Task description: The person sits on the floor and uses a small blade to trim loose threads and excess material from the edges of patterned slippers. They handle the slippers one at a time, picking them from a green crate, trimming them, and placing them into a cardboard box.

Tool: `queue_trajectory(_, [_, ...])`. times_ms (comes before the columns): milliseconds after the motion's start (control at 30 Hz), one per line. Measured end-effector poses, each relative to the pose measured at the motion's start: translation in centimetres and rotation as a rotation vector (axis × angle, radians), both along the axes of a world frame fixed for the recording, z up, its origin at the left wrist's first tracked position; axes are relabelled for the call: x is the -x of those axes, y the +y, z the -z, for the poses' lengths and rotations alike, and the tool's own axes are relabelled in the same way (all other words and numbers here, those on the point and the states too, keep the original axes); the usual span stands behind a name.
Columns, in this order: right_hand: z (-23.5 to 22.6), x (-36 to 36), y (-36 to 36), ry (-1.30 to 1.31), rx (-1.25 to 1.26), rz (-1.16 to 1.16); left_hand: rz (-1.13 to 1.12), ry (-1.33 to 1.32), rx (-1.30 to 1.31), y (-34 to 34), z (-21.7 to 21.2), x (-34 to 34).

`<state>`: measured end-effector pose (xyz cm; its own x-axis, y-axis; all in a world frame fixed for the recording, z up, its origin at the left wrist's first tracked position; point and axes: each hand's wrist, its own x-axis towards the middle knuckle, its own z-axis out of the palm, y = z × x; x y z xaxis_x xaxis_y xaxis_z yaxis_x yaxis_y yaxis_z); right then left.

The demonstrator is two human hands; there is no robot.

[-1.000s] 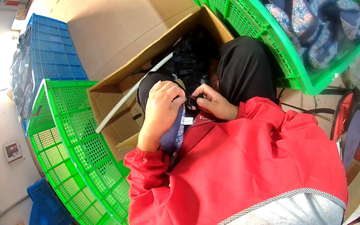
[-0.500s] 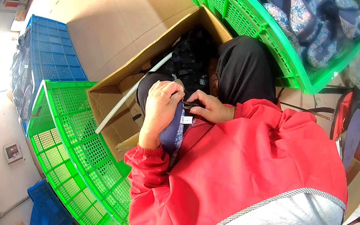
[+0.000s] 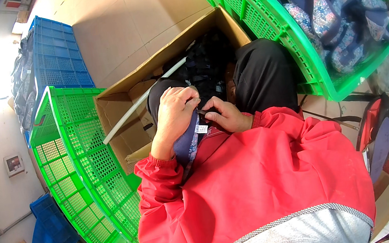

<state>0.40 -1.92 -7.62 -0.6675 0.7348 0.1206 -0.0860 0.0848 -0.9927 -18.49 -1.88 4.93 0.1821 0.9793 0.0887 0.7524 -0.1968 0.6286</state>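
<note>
My left hand [image 3: 174, 115] is closed on the upper end of a floral fabric shoe [image 3: 191, 143], navy on one side, held over my lap. A white label [image 3: 201, 129] sticks out from its edge. My right hand [image 3: 229, 117] is closed just right of the shoe, its fingertips close to the left ones. Between its thumb and fingers is a small dark tool [image 3: 203, 113], mostly hidden by the fingers. Much of the shoe lies under my left hand and against my red sleeve.
An open cardboard box [image 3: 126, 124] with black items inside stands before my knees, a white rod [image 3: 143, 102] across it. A green crate [image 3: 289, 45] of floral shoes stands right. Left are another green crate [image 3: 92, 173] and a blue crate [image 3: 57, 54].
My fingers have shifted very slightly at the shoe's edge, and less of the dark tool shows now. The shoe and both arms stay almost in place.
</note>
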Motion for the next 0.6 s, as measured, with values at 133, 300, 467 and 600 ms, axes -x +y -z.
queue_trajectory(133, [-0.1, 0.1, 0.0, 0.018, 0.048, -0.006, -0.002, -0.005, -0.003, 0.1, 0.2, 0.0])
queue_trajectory(300, [-0.2, 0.1, 0.0, 0.016, 0.088, -0.024, -0.022, 0.003, 0.021, 0.1, 0.1, -0.1])
queue_trajectory(467, [0.8, 0.4, -0.1, 0.232, 0.399, -0.049, -0.129, -0.067, 0.081, 0.6, 0.4, 0.0])
queue_trajectory(600, [0.4, 0.7, 0.3, 0.398, 0.762, -0.016, -0.299, -0.048, 0.092, 2.8, -0.5, 0.2])
